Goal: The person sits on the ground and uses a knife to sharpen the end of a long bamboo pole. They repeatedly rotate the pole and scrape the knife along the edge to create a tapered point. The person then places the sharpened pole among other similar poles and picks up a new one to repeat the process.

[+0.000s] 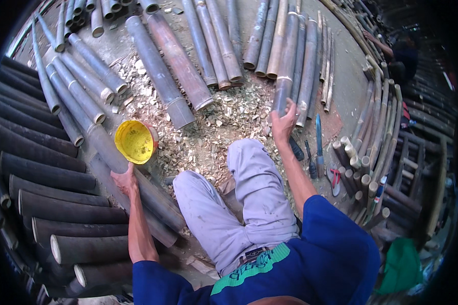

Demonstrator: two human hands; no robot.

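My right hand [285, 123] is closed around the near end of a dark bamboo pole [288, 58], which stretches away from me. My left hand [125, 179] lies on a thick dark bamboo pole [160, 195] at my left, thumb spread to the side. Its fingertips come up to the lower rim of a yellow bucket [134, 142], which has residue inside and is partly orange outside. Whether the fingers touch the bucket is hard to tell. Between my arms, two thick bamboo lengths, one grey [160, 71] and one reddish [180, 61], lie over wood chips [229, 114].
Stacked dark bamboo [61, 178] fills the left side. More poles [208, 38] lie ahead. To my right are a long blue-tipped tool [318, 145], a sandal [335, 179], upright bamboo pieces [359, 173] and a green cloth [400, 267]. Another person's arm [379, 44] shows at far right.
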